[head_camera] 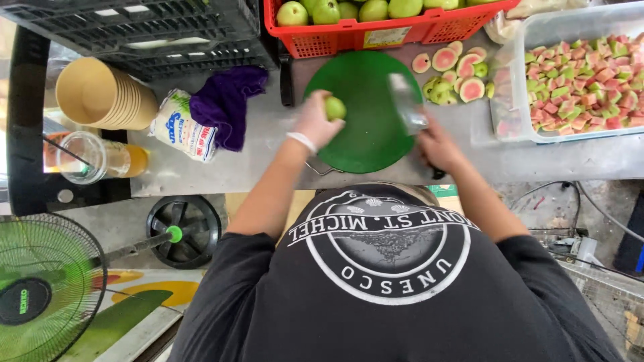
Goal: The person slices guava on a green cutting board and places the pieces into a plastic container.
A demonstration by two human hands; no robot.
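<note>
A green guava (pixel 335 108) was gripped in the gloved left hand (pixel 314 123) over the green board (pixel 365 134). A knife (pixel 407 102), blade raised and blurred, was clenched by the right hand (pixel 439 149) at the board's right edge. One board, one knife were seen.

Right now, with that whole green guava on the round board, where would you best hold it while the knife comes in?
Hold the guava around its far side from the knife, as the gloved left hand does now, coming in from the left. It is small and round, so it could roll on the flat green board; a wrap of the fingers probably steadies it and leaves the side facing the right hand open.
</note>
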